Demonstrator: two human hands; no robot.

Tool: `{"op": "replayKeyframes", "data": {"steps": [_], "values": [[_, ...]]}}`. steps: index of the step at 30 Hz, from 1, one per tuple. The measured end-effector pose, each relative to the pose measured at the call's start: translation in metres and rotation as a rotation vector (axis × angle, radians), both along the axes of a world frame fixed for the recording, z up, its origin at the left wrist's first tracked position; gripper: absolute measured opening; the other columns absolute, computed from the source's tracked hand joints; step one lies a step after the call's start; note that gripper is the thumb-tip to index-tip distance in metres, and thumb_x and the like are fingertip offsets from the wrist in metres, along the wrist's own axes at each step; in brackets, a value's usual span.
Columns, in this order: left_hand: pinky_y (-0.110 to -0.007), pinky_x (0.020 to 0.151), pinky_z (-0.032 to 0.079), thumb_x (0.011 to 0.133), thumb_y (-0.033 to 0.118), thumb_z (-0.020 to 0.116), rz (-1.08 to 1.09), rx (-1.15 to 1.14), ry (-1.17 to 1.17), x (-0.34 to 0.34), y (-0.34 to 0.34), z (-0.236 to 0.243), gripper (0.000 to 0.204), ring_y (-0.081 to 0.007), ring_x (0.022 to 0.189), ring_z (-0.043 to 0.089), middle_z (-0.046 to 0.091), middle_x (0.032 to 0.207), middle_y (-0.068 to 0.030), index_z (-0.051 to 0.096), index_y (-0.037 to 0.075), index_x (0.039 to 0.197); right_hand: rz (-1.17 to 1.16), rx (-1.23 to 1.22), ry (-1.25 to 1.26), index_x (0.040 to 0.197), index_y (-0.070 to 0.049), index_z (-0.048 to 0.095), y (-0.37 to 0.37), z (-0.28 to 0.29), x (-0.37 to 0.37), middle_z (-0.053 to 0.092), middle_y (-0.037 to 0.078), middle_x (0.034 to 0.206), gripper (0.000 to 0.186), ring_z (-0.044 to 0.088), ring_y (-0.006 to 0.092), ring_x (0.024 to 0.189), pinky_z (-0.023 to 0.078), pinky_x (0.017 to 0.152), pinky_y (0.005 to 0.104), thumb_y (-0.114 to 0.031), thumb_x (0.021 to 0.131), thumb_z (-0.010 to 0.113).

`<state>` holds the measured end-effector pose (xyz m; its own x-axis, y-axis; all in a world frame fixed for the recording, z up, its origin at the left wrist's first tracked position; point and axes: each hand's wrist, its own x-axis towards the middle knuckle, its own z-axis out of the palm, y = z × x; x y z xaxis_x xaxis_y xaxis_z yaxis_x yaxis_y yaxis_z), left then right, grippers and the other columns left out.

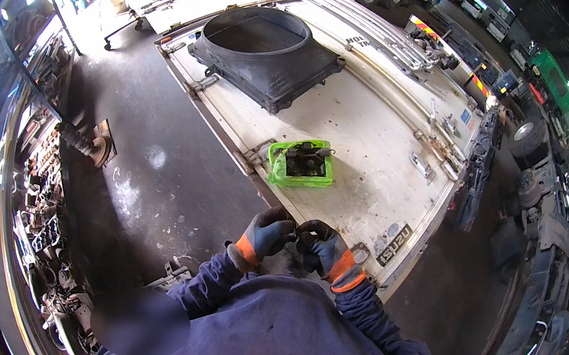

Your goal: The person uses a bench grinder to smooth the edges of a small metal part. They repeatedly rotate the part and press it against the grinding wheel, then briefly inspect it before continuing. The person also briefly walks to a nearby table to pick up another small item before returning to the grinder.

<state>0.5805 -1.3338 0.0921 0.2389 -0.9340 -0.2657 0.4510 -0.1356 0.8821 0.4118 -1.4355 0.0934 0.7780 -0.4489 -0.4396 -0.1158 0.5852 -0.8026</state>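
Observation:
Close together in front of my body, at the near edge of a large white panel, are my two gloved hands. My left hand, in a grey-blue glove with an orange cuff, is closed with its fingertips pinched. My right hand wears a matching glove, its fingers curled in toward the left. Whatever lies between them is dark and too small to make out. Just beyond the hands, a bright green plastic tray rests on the panel. Inside it are several dark metal parts, coil springs apparently among them.
A big black fan shroud lies farther back on the panel. Long metal rods run along the far right. Shelving crowded with parts lines the left side; a rusty stand is on the floor. Truck parts line the right.

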Motion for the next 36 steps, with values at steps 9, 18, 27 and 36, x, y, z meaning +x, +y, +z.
{"op": "replayKeyframes", "data": {"steps": [9, 18, 27, 36], "values": [[-0.019, 0.05, 0.035, 0.089, 0.02, 0.057, 0.112, 0.072, 0.073, -0.009, 0.007, 0.013, 0.022, -0.0043, 0.06, 0.047, 0.056, 0.075, 0.0037, 0.064, 0.006, 0.105, 0.129, -0.334, 0.076, 0.103, -0.007, 0.061, 0.015, -0.027, 0.006, 0.064, 0.001, 0.086, 0.015, 0.059, 0.0092, 0.075, 0.048, 0.06, 0.025, -0.02, 0.097, 0.058], [-0.021, 0.057, 0.04, 0.1, 0.018, 0.048, 0.089, -0.042, 0.338, 0.004, 0.013, -0.054, 0.032, -0.0058, 0.066, 0.047, 0.059, 0.092, 0.0002, 0.052, 0.004, 0.128, -0.424, -0.779, 0.197, 0.099, -0.006, 0.064, 0.04, -0.045, 0.037, 0.063, 0.008, 0.077, 0.016, 0.06, 0.0218, 0.062, 0.049, 0.058, 0.0337, -0.02, 0.09, 0.065], [-0.025, 0.074, 0.051, 0.086, -0.003, 0.063, -0.004, -0.171, -0.67, 0.012, 0.031, -0.065, 0.053, -0.009, 0.087, 0.058, 0.063, 0.105, -0.0051, 0.046, 0.002, 0.135, 0.144, -1.51, 0.148, 0.108, -0.008, 0.065, 0.024, -0.014, 0.029, 0.06, 0.016, 0.107, 0.034, 0.063, 0.0344, 0.091, 0.052, 0.078, 0.0388, -0.002, 0.074, 0.064], [-0.029, 0.073, 0.053, 0.086, -0.001, 0.065, -0.012, -0.082, -0.696, 0.021, 0.025, -0.082, 0.052, -0.0151, 0.085, 0.062, 0.064, 0.1, -0.0071, 0.047, 0.004, 0.134, 0.165, -1.429, 0.041, 0.11, -0.007, 0.066, 0.02, -0.03, 0.043, 0.065, 0.013, 0.102, 0.037, 0.065, 0.0326, 0.092, 0.053, 0.079, 0.0365, 0.0, 0.074, 0.064]]}}
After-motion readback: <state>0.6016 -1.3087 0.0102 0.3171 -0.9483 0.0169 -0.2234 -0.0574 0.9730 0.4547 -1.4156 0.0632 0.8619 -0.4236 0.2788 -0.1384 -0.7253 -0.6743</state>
